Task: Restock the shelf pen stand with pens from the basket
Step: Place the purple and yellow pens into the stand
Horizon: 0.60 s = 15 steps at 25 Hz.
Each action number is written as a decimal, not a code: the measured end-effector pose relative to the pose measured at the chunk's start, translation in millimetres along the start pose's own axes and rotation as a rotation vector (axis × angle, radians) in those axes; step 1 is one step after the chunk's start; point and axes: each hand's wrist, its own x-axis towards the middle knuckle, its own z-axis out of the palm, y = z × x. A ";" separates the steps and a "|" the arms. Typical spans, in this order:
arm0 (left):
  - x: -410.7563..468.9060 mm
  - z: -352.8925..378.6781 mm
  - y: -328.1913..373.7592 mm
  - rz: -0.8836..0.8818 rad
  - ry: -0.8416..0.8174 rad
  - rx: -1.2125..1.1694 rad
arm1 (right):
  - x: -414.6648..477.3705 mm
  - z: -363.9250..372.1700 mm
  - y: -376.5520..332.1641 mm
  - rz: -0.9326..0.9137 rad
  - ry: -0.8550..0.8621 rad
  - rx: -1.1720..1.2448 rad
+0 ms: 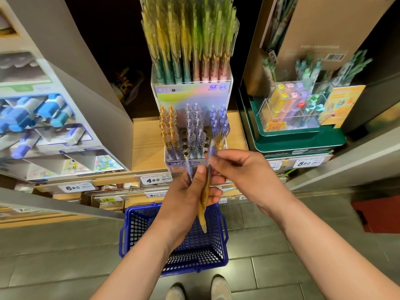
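A clear pen stand point(195, 131) stands on the wooden shelf, its lower tier holding orange, clear and purple pens with several empty holes in the middle. Just in front of the stand, my left hand point(190, 195) grips a small bunch of pens point(204, 204), yellow-orange ones pointing down and a purple-topped one upward. My right hand point(236, 167) pinches the purple top of one pen point(212, 151) in that bunch. On the floor below my hands sits the blue mesh basket point(134, 230); what lies in it is hidden by my forearm.
A grey display box of blue correction tapes point(43, 118) fills the left of the shelf. A green tray with a clear box of coloured pens point(292, 109) stands at right. Price tags point(155, 180) line the shelf edge. My shoes point(199, 289) stand on grey floor tiles.
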 end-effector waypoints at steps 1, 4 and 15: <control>0.1 -1.1 0.0 -0.014 0.012 0.010 | 1.9 -2.7 -1.5 -0.026 0.059 0.029; 0.0 -4.3 -0.1 -0.092 0.040 -0.008 | 9.8 -14.3 -15.3 -0.164 0.286 0.093; -0.5 0.4 0.0 -0.181 0.027 -0.244 | 22.1 -4.6 -16.9 -0.416 0.481 -0.212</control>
